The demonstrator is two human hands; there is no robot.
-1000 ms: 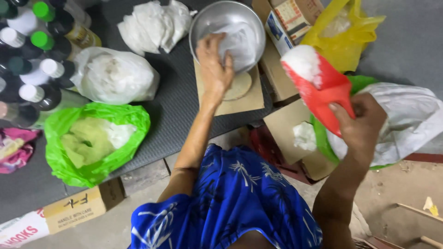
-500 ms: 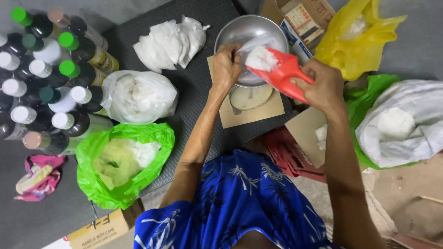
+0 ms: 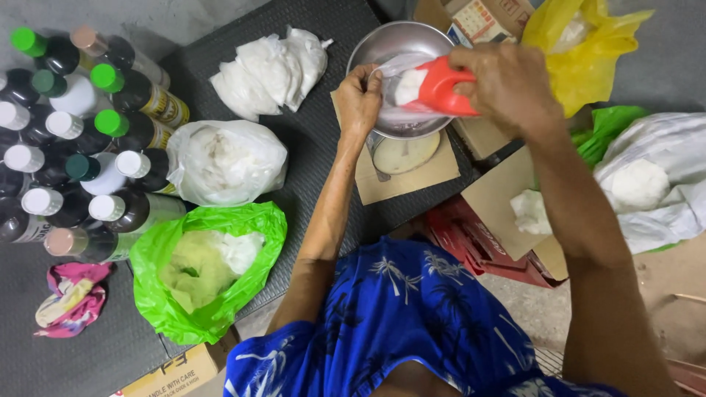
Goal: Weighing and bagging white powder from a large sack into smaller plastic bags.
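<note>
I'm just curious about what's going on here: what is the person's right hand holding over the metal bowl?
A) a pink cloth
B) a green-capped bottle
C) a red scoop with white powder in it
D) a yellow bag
C: the right hand grips a red scoop holding white powder, tipped into a clear bag that the left hand holds open over the metal bowl.

Metal bowl [image 3: 401, 44]: dull brushed steel, soft sheen. Scoop [image 3: 441, 92]: red plastic, smooth, glossy, in right hand [image 3: 511, 84]. Clear bag [image 3: 393, 70]: thin film, crinkled, pinched by left hand [image 3: 358, 99]. Mat [image 3: 309, 147]: dark, ribbed, matt. Green bag [image 3: 213, 294]: shiny wrinkled plastic. Bottles [image 3: 88, 147]: glossy dark, plastic caps. Cardboard [image 3: 401, 180] under bowl: matt brown
</note>
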